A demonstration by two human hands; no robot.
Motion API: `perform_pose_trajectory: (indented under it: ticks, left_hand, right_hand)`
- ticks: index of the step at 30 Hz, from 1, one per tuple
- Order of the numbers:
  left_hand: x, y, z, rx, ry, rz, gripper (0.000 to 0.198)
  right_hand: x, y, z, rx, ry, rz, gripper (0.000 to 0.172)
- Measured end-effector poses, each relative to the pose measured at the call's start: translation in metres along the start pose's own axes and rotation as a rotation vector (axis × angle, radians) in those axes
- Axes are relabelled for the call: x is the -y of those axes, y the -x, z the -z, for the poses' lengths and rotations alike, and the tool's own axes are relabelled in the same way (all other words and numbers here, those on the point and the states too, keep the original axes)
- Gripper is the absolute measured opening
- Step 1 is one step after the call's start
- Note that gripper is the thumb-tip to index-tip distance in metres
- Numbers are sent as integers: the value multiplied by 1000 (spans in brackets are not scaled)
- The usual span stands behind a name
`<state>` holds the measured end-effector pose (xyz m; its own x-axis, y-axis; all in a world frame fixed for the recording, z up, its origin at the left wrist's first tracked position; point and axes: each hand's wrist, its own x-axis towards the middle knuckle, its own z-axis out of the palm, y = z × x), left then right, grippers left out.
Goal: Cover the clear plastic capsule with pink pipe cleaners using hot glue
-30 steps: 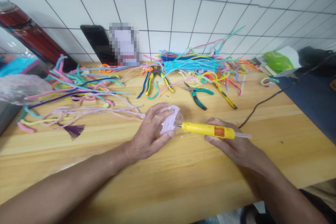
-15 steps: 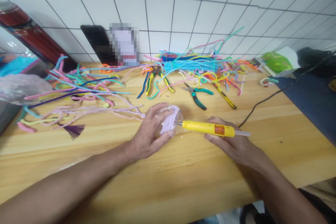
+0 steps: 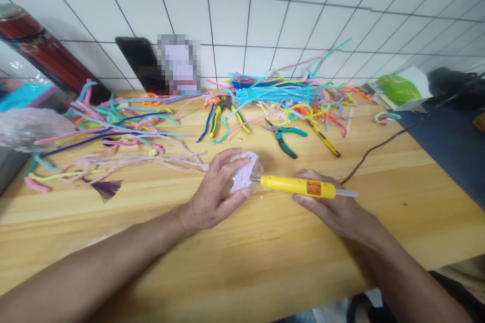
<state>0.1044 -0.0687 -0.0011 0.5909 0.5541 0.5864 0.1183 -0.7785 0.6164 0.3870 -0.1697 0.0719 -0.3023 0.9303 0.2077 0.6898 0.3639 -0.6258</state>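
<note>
Between the thumb and fingers of my left hand (image 3: 215, 192) is a clear, rounded plastic piece (image 3: 258, 166), partly covered with lilac fuzzy material (image 3: 241, 177). My right hand (image 3: 333, 207) is closed around a yellow hot glue gun (image 3: 286, 184). Its metal nozzle points left and meets, or nearly meets, the lilac surface; I cannot tell if it touches. A pale glue stick (image 3: 346, 193) sticks out of the gun's rear end. Lilac pipe cleaners (image 3: 182, 157) lie just left of my left hand. The gun's handle is hidden by my right hand.
Behind my hands lie green-handled needle-nose pliers (image 3: 286, 141), yellow-green pliers (image 3: 215, 120), a yellow utility knife (image 3: 324, 139) and a blue pipe-cleaner bundle (image 3: 273, 95). A black cord (image 3: 373, 149) runs right. Mixed pipe cleaners (image 3: 109, 128) cover the left. A dark phone (image 3: 140, 63) leans on the wall.
The glue gun and my right hand have shifted slightly left, bringing the nozzle a little further over the lilac material. My left hand stays almost still.
</note>
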Motion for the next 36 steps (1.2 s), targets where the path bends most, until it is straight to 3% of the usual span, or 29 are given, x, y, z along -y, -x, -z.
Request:
perform_pose_trajectory:
  ticks: [29,36]
  left_hand:
    - [0,0,1,-1,-28,-10,68]
    - [-1,-2,2,8,-33,-30,66]
  right_hand:
    - [-4,0,-4,-26,14,53,11]
    - [-1,0,1,27,-19,-2,9]
